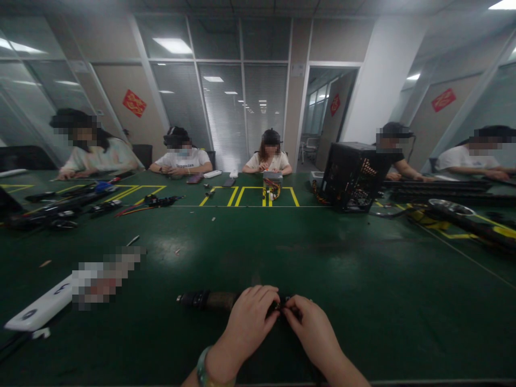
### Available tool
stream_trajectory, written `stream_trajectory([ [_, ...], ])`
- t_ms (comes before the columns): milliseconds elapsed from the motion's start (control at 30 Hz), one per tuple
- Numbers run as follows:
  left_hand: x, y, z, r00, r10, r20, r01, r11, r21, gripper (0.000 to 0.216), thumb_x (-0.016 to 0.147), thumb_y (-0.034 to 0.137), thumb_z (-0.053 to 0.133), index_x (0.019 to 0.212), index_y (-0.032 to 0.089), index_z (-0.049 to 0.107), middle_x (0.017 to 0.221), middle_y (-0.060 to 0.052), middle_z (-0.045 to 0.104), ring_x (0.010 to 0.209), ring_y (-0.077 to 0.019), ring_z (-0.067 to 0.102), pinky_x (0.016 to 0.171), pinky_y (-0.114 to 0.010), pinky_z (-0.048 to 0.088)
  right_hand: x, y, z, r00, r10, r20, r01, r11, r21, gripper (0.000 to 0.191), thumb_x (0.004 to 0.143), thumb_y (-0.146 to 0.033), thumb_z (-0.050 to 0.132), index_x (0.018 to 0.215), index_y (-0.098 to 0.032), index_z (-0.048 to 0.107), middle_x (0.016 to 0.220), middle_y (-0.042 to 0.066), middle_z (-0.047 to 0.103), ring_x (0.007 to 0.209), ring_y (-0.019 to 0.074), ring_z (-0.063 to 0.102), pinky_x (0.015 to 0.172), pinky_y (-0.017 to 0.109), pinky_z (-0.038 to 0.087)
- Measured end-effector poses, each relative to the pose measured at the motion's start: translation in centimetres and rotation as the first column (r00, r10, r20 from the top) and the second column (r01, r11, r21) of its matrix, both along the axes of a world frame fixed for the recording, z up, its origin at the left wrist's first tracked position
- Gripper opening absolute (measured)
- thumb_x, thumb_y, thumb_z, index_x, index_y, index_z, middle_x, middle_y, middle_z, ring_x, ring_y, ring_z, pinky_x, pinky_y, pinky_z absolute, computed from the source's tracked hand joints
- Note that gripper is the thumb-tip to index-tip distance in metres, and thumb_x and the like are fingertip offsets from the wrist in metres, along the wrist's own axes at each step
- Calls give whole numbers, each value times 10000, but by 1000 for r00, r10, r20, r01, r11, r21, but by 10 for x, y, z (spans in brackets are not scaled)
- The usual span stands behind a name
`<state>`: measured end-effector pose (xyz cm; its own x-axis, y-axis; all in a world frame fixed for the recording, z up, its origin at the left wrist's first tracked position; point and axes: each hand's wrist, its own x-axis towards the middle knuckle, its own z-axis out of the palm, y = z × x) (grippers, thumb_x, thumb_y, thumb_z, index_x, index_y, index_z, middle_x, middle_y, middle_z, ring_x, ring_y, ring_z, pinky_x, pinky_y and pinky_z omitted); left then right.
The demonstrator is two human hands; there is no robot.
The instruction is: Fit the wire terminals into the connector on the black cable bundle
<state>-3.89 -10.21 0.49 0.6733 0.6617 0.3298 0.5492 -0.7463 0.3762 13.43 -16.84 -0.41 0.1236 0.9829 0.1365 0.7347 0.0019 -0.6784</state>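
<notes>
A dark cylindrical power tool [220, 300] with a brownish body, black collar and metal tip lies on the green table, its tip to the left. My left hand [253, 313] is closed over its right-hand part, which is mostly hidden beneath the fingers. Against it, my right hand [309, 327] pinches at that same end. Something small and dark shows between the fingertips of both hands, too small to name. A light green bangle circles my left wrist.
A white power strip [42, 306] lies at the left, partly behind a blurred patch. Farther back are cables [159, 201], a black computer case [350, 176] and dark parts on the right [459, 215]. Several people sit across the table, one behind a small box with wires [273, 185].
</notes>
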Motion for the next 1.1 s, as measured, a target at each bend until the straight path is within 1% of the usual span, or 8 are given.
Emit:
stream_trajectory([
  [100,0,0,-1,1000,6,-3,-6,1000,1,158,840,170,626,969,244,573,1144,-2,620,1053,-210,554,905,-360,399,0,0,-1,1000,1,-3,-1,1000,3,107,878,-209,544,824,-234,634,810,-20,658,755,167,585,681,254,366],
  [233,1,0,-1,1000,0,-2,0,1000,-5,160,842,127,596,947,245,573,1133,5,621,1056,-205,548,904,-357,392,0,0,-2,1000,2,-2,-2,1000,4,101,874,-205,552,822,-238,632,798,-26,654,729,164,582,670,251,363],
  [400,1,0,2,1000,-27,4,27,1000,-11,195,835,90,578,947,249,577,1138,14,618,1060,-194,542,906,-351,387,1,0,-4,1000,1,11,-1,1000,10,102,872,-195,554,823,-240,631,806,-28,658,746,165,591,686,251,366],
  [533,1,-1,2,1000,-1,7,2,1000,-18,172,840,139,610,973,243,577,1127,-1,619,1045,-200,550,899,-354,393,1,1,-5,1000,-7,24,7,1000,8,101,871,-194,553,821,-236,630,812,-24,661,762,168,598,696,255,372],
  [667,2,0,1,1000,23,-1,-23,999,-33,147,842,175,632,961,241,575,1102,1,623,1031,-206,552,894,-359,394,1,1,-4,1000,-4,1,4,1000,5,105,875,-192,548,830,-238,631,822,-24,660,763,164,597,683,253,374],
  [733,2,-1,2,1000,26,-2,-26,999,-35,147,841,167,622,960,238,575,1090,-3,623,1024,-206,550,892,-356,393,1,0,-4,1000,1,-7,-1,1000,1,103,876,-196,550,830,-240,632,818,-26,658,752,163,594,680,255,374],
  [900,2,-2,4,1000,4,-6,-4,1000,-26,222,814,102,585,986,242,570,1081,-5,621,1002,-204,544,880,-348,390,0,0,-2,1000,5,-11,-5,1000,-7,99,873,-204,554,821,-240,630,813,-26,657,746,167,588,675,258,370],
  [1100,3,-1,0,999,11,-31,-12,1000,-13,142,853,136,578,946,244,567,1039,11,629,981,-199,549,880,-348,386,0,0,-3,1000,6,-8,-6,1000,3,103,870,-195,549,833,-243,632,818,-25,658,762,169,589,692,254,371],
])
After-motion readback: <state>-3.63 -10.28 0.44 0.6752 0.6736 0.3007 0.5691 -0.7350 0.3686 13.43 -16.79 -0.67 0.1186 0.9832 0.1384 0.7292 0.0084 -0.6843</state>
